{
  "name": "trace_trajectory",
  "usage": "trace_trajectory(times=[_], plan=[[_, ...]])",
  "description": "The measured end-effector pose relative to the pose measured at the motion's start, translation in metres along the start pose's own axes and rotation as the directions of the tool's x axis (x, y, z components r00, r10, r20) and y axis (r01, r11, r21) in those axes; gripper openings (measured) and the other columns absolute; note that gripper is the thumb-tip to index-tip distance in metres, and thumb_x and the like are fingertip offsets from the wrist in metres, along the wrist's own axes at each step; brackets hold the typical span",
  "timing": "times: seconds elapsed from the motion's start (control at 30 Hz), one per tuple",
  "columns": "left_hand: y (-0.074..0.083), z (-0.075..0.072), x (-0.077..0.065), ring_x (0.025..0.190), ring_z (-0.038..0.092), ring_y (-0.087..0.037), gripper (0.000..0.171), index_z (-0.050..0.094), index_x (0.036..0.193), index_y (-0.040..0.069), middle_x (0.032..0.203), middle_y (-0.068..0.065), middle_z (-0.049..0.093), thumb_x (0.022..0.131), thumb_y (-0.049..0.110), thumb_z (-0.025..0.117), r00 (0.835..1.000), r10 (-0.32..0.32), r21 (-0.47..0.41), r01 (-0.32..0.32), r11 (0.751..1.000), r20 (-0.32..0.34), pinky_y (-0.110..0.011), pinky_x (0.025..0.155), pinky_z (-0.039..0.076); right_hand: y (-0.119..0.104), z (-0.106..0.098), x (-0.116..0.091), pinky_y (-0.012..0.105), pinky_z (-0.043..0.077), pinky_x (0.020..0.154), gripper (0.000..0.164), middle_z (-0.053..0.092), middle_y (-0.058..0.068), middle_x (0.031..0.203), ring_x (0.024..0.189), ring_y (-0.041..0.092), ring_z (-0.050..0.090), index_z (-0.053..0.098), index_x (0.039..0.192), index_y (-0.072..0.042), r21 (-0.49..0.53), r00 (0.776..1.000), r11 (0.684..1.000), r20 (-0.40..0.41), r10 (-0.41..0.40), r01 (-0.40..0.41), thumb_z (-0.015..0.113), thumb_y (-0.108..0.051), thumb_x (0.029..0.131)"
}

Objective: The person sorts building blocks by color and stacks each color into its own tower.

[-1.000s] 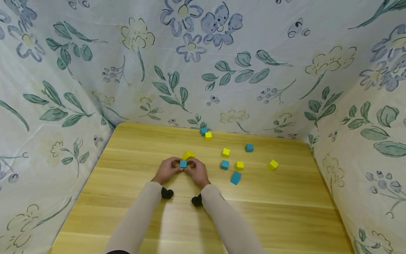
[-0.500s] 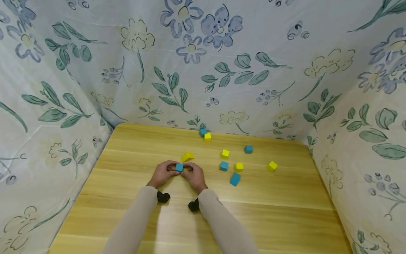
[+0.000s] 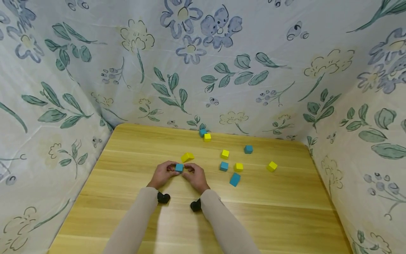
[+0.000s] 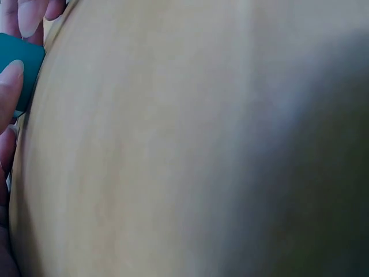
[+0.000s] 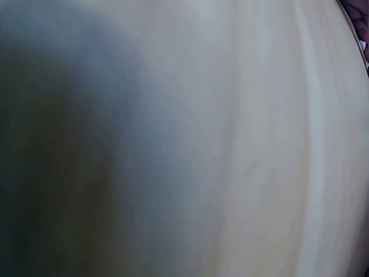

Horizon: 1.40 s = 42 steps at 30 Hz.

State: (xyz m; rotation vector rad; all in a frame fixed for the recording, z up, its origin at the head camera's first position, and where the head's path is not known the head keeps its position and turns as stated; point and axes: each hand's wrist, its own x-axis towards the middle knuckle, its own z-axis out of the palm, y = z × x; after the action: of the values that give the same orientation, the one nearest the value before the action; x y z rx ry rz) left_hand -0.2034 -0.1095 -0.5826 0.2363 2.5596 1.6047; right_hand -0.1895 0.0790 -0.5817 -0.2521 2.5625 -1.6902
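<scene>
My left hand (image 3: 163, 174) pinches a small blue block (image 3: 179, 168) between thumb and fingers near the middle of the table. In the left wrist view the blue block (image 4: 22, 63) sits at the left edge, with a thumb (image 4: 11, 86) against its face. My right hand (image 3: 196, 177) is close at the block's right side, its bent fingers and thumb slightly apart from it. A yellow wedge-like block (image 3: 187, 157) lies on the table just beyond both hands. The right wrist view has only a sliver of fingers at its top right corner.
Right of the hands lie yellow blocks (image 3: 238, 167) and blue blocks (image 3: 235, 179), several in all. Another blue block (image 3: 203, 132) and yellow block (image 3: 207, 137) are close together at the back edge. Floral cloth (image 3: 222, 88) surrounds the wooden table (image 3: 285, 218) behind and on both sides.
Both hands have drawn the blue block slightly toward the person and left, away from the yellow wedge-like block. My right fingers, earlier on the block, now stand a little to its right.
</scene>
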Motion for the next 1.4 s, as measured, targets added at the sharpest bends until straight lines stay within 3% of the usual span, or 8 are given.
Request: trace_trajectory(times=[0.27, 0.5, 0.77, 0.93, 1.1, 1.4], plan=[[-0.002, 0.001, -0.001, 0.079, 0.057, -0.017, 0.038, 0.068, 0.114, 0.003, 0.084, -0.003, 0.063, 0.079, 0.010, 0.079, 1.000, -0.007, 0.017, 0.007, 1.000, -0.010, -0.035, 0.074, 0.048, 0.001, -0.010, -0.005, 0.032, 0.046, 0.084, 0.033, 0.066, 0.010, 0.112, 0.097, 0.025, 0.058, 0.066, 0.117, -0.003, 0.065, 0.999, 0.997, -0.006, 0.032, -0.032, 0.074, -0.011, 0.086], [-0.007, 0.003, 0.000, 0.080, 0.055, -0.015, 0.038, 0.068, 0.115, 0.005, 0.085, -0.001, 0.062, 0.079, 0.011, 0.079, 1.000, -0.013, 0.024, 0.013, 1.000, 0.000, -0.033, 0.074, 0.047, 0.003, -0.039, -0.013, 0.030, 0.049, 0.075, 0.036, 0.063, 0.015, 0.111, 0.090, 0.023, 0.057, 0.064, 0.120, -0.003, 0.063, 0.993, 0.998, -0.115, 0.026, -0.019, 0.073, -0.008, 0.086], [-0.005, 0.003, 0.000, 0.081, 0.055, -0.016, 0.038, 0.067, 0.116, 0.005, 0.086, -0.002, 0.063, 0.080, 0.011, 0.079, 1.000, -0.012, 0.020, 0.012, 1.000, 0.001, -0.034, 0.076, 0.047, 0.007, -0.089, -0.024, 0.036, 0.046, 0.075, 0.038, 0.060, 0.021, 0.110, 0.089, 0.032, 0.055, 0.063, 0.120, 0.000, 0.017, 0.948, 1.000, -0.318, 0.017, -0.012, 0.074, -0.005, 0.084], [-0.002, 0.003, 0.000, 0.081, 0.055, -0.017, 0.039, 0.067, 0.116, 0.004, 0.086, -0.003, 0.062, 0.080, 0.010, 0.079, 1.000, -0.012, 0.027, 0.012, 1.000, 0.000, -0.035, 0.076, 0.047, 0.012, -0.115, -0.029, 0.045, 0.041, 0.083, 0.039, 0.061, 0.019, 0.116, 0.097, 0.035, 0.053, 0.062, 0.120, 0.003, -0.015, 0.924, 0.999, -0.382, 0.024, -0.032, 0.074, -0.003, 0.083], [-0.003, 0.003, 0.000, 0.081, 0.055, -0.017, 0.038, 0.067, 0.116, 0.004, 0.086, -0.003, 0.062, 0.080, 0.010, 0.078, 1.000, -0.009, 0.030, 0.009, 1.000, -0.001, -0.035, 0.076, 0.047, 0.022, -0.132, -0.032, 0.046, 0.041, 0.086, 0.042, 0.062, 0.018, 0.119, 0.101, 0.033, 0.054, 0.063, 0.121, 0.002, -0.021, 0.917, 0.998, -0.396, 0.041, -0.054, 0.076, -0.005, 0.082], [0.000, 0.002, -0.003, 0.080, 0.055, -0.017, 0.038, 0.066, 0.117, 0.004, 0.086, -0.003, 0.062, 0.081, 0.008, 0.078, 1.000, -0.010, 0.016, 0.010, 1.000, 0.002, -0.035, 0.077, 0.047, 0.026, -0.140, -0.032, 0.045, 0.042, 0.092, 0.044, 0.061, 0.017, 0.122, 0.109, 0.032, 0.054, 0.062, 0.124, 0.001, -0.027, 0.935, 0.994, -0.344, 0.090, -0.106, 0.076, -0.006, 0.082]])
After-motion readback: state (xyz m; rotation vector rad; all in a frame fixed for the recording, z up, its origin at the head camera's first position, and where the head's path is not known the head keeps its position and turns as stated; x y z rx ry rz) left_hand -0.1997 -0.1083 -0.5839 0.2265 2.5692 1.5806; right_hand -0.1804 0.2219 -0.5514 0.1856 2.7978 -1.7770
